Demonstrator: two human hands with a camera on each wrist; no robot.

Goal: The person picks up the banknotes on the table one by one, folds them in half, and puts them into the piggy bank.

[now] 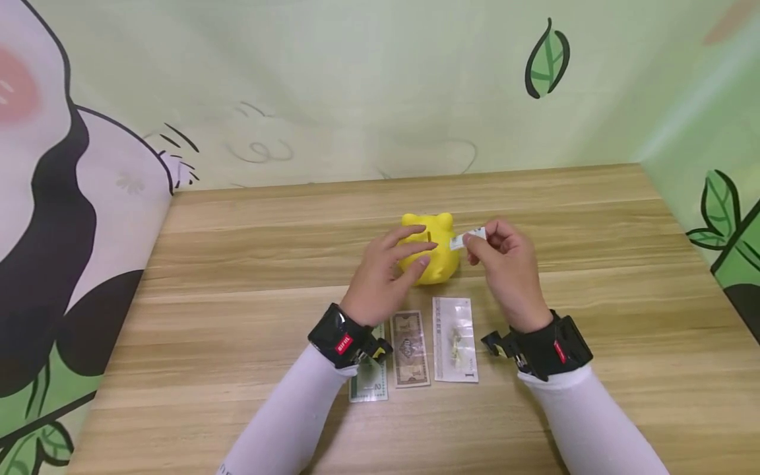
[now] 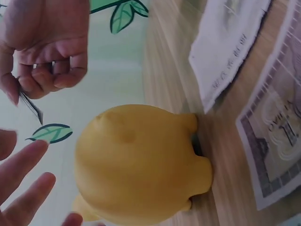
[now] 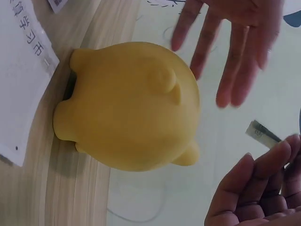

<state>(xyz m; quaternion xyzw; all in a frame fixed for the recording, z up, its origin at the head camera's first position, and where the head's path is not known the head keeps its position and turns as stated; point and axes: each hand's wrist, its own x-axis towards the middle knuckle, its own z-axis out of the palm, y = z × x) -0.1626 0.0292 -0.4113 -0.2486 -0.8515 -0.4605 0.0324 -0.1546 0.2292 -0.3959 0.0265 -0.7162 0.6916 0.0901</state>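
A yellow piggy bank stands on the wooden table, a dark slot in its top. My left hand hovers at its left side with fingers spread over the top, on either side of the slot. Between thumb and fingers, my right hand pinches a small folded banknote, its free end pointing at the bank's right side. In the right wrist view the folded banknote sticks out past the fingertips, above the level of the piggy bank. The left fingers there hold nothing.
Three flat banknotes lie in a row nearer me: a white one, a brown one and a green one partly under the left wrist. A painted wall rises behind the table.
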